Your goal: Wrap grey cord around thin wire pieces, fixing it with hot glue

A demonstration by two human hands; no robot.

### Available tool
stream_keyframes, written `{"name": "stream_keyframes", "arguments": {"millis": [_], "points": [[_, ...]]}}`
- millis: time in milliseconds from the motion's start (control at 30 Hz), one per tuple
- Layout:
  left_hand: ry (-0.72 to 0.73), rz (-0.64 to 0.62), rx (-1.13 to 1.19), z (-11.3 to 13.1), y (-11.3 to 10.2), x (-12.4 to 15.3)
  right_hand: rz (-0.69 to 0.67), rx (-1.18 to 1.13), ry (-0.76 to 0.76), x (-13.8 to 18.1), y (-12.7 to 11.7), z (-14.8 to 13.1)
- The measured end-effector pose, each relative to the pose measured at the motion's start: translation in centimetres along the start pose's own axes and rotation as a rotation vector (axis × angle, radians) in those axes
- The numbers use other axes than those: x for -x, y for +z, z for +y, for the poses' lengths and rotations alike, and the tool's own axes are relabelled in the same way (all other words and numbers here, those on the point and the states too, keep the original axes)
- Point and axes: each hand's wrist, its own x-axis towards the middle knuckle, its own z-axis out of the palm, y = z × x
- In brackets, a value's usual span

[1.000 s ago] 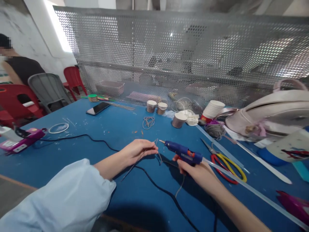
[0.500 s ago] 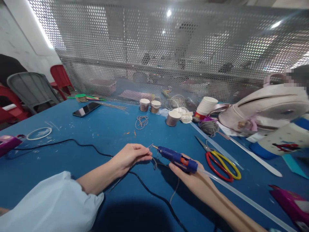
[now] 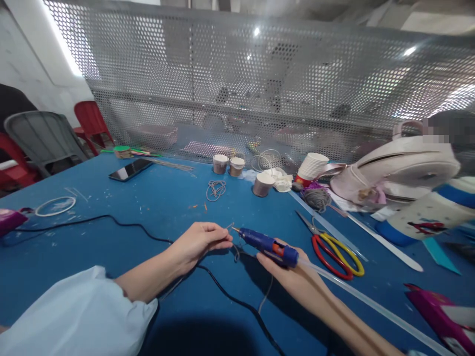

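My left hand (image 3: 202, 244) is closed in a pinch on a thin grey cord (image 3: 236, 254), whose short end sticks up past the fingertips and whose loose part curls below them. In my right hand (image 3: 287, 269) is a blue glue gun (image 3: 265, 243), with a long clear glue stick (image 3: 356, 289) running out of its back. The gun's metal nozzle points left, right by the end of the cord; whether they touch I cannot tell. To the right of the gun lie scissors (image 3: 334, 252) with red and yellow handles.
A black cable (image 3: 226, 291) crosses the blue table (image 3: 122, 257) under my hands. Farther back are a phone (image 3: 130, 169), several paper cups (image 3: 263, 184), a bundle of cord (image 3: 215, 190) and grey yarn (image 3: 317, 199). A bag (image 3: 401, 163) and a bottle (image 3: 426, 217) stand right.
The whole view has shifted slightly. Both hands keep nearly the same pose, with the nozzle still beside the cord.
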Motion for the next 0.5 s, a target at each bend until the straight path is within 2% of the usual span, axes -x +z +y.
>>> {"name": "stream_keyframes", "arguments": {"millis": [133,300,500], "points": [[-0.006,-0.004,0.002,0.04,0.06,0.05,0.016,-0.013,0.030,-0.04,-0.09,-0.05],[-0.018,-0.005,-0.006,0.08,0.01,0.06,-0.041,-0.003,0.034,-0.12,-0.20,-0.06],[-0.017,-0.002,-0.007,0.07,0.14,0.17,-0.008,0.005,0.031,-0.10,-0.12,0.19]]}}
